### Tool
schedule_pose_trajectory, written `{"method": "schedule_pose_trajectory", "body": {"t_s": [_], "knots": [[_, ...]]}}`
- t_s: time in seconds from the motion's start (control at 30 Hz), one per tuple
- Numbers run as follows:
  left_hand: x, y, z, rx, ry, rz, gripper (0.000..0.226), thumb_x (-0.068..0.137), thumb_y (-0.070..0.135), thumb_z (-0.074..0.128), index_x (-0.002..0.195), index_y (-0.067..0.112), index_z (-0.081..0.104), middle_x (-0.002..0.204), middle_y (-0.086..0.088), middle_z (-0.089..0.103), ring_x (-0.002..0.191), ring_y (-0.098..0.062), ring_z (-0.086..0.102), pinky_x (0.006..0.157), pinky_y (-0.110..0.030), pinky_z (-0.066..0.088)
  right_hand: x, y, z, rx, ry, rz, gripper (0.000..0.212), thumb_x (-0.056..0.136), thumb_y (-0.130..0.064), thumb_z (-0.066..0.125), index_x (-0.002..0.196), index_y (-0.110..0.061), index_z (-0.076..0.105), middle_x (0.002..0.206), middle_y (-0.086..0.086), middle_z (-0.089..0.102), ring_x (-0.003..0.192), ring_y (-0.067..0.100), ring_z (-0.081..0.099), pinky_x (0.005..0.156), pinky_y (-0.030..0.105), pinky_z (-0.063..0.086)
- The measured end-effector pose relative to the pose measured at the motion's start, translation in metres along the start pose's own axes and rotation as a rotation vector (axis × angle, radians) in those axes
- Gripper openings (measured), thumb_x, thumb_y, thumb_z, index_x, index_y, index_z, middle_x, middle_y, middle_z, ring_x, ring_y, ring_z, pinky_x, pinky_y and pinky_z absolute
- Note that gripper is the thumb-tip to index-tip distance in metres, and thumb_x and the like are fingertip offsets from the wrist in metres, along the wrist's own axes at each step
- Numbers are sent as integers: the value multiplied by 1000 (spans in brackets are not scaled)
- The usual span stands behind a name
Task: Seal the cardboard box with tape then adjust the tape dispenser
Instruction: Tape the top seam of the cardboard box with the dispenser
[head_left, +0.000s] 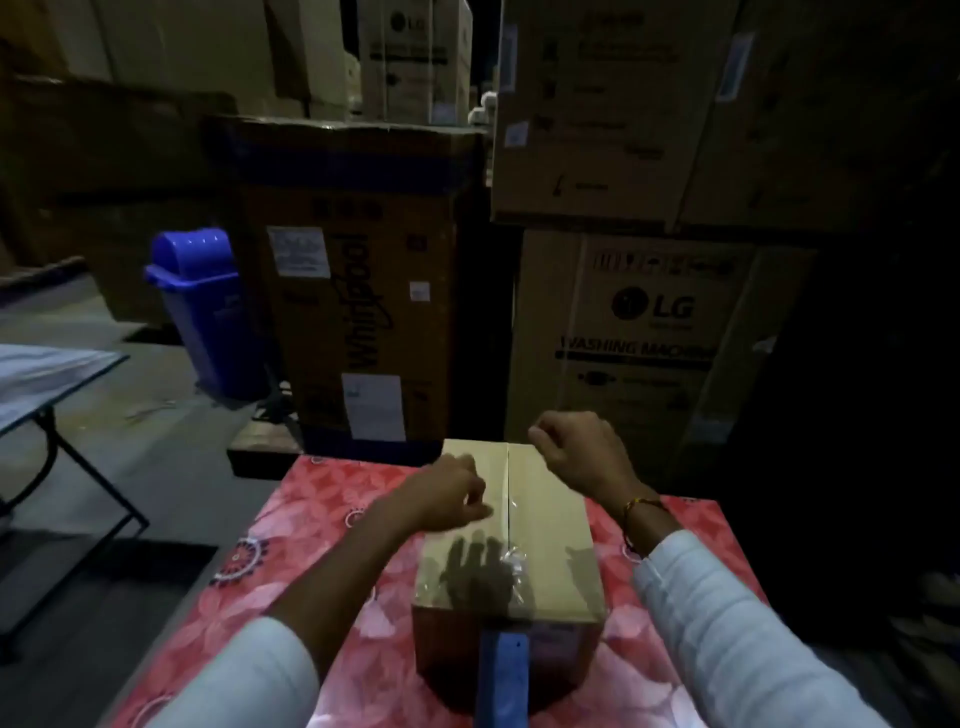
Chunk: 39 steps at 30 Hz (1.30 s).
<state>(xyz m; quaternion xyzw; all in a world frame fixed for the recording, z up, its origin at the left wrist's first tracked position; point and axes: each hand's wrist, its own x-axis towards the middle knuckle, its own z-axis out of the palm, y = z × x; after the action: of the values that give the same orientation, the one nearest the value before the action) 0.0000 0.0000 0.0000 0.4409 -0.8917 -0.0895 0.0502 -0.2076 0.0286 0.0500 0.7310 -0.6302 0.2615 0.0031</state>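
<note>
Left hand (447, 493): fingers curled, tips pressed together just above the box top, left of the seam; whether it pinches tape cannot be told (motion blur).
Right hand (576, 452): loosely fisted, raised over the far right part of the box; nothing visible in it.
Box (550, 519): under both hands, flaps closed, on the red cloth (332, 519).
Tape (511, 558): clear strip along the seam between the hands, crumpled at the end nearest the person.
Dispenser (501, 670): blue, against the near box face, below and behind both hands, untouched.
Risk, wrinkle: the crumpled end probably lifts if not pressed flat.
Risk, seam: the far stretch by the right hand appears untaped; flaps may spring open.
Risk, dispenser: it may slip off if the box shifts.
Box contents: hidden.
Bin (208, 317): blue, lidded, far left of the left hand; contents hidden.
</note>
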Motion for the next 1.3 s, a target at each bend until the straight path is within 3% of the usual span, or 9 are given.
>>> {"method": "schedule_pose_trajectory", "body": {"t_s": [0.23, 0.4, 0.53, 0.7, 0.77, 0.83, 0.93, 1.07, 1.3], "knots": [[-25, 12, 76, -45, -107, 97, 41, 95, 50, 46, 132, 37, 58, 159, -4, 30, 140, -24, 33, 111, -43, 31, -68, 18, 53, 163, -132, 134, 22, 96, -29, 57, 88, -17, 73, 74, 1, 74, 68, 18, 66, 63, 36, 53], [-37, 11, 108, -34, -84, 25, 46, 99, 55, 35, 144, 48, 40, 165, 1, 15, 151, -21, 13, 119, -53, 7, -111, 22, 75, 212, -134, 211, 21, 95, -30, 58, 88, -17, 73, 71, 1, 73, 66, 17, 66, 62, 36, 53], [-39, 6, 120, -14, -33, 32, 50, 99, 59, 27, 149, 50, 28, 166, 3, 10, 152, -19, 6, 118, -53, 2, -151, 18, 89, 317, -51, 301, 18, 94, -34, 59, 82, -22, 67, 62, -3, 66, 58, 11, 61, 57, 32, 46], [-33, 5, 124, 37, -37, 28, 55, 98, 63, 17, 152, 49, 17, 166, 2, 5, 153, -20, 1, 117, -57, 0, -210, -11, 120, 455, 46, 529, 26, 88, -50, 65, 97, -29, 52, 60, -5, 58, 58, 6, 59, 50, 16, 39], [-29, 4, 123, 75, -30, 38, 56, 98, 62, 14, 152, 49, 14, 166, 1, 6, 153, -22, 1, 118, -58, 3, -230, -24, 133, 526, 52, 627, 40, 83, -54, 70, 107, -34, 46, 72, -10, 60, 64, 2, 60, 56, 17, 46], [-27, 2, 124, 112, -23, 56, 58, 97, 63, 8, 153, 49, 10, 166, -1, 5, 153, -23, 1, 118, -58, 5, -245, -39, 145, 570, 12, 657, 65, 79, -61, 72, 130, -36, 41, 109, -18, 64, 93, 1, 64, 78, 26, 55], [-28, 0, 127, 120, -2, 76, 64, 93, 65, -3, 153, 49, 7, 166, -1, 4, 153, -23, 0, 118, -58, 5, -259, -58, 159, 648, -14, 673, 104, 78, -62, 73, 158, -31, 14, 154, -26, 28, 137, 1, 38, 107, 26, 40], [-29, 1, 129, 65, 10, 77, 64, 92, 67, -3, 153, 49, 7, 166, -1, 1, 153, -22, -4, 119, -59, 1, -255, -73, 172, 621, 24, 697, 102, 87, -42, 74, 160, -22, 6, 164, -9, 21, 148, 10, 27, 115, 29, 31], [-28, -1, 132, 63, 7, 75, 62, 93, 68, 2, 153, 50, 6, 167, 0, -1, 153, -22, -4, 118, -60, 1, -251, -79, 183, 484, 25, 752, 95, 85, -26, 72, 159, -15, 14, 156, 6, 40, 136, 21, 47, 102, 28, 42]]}}
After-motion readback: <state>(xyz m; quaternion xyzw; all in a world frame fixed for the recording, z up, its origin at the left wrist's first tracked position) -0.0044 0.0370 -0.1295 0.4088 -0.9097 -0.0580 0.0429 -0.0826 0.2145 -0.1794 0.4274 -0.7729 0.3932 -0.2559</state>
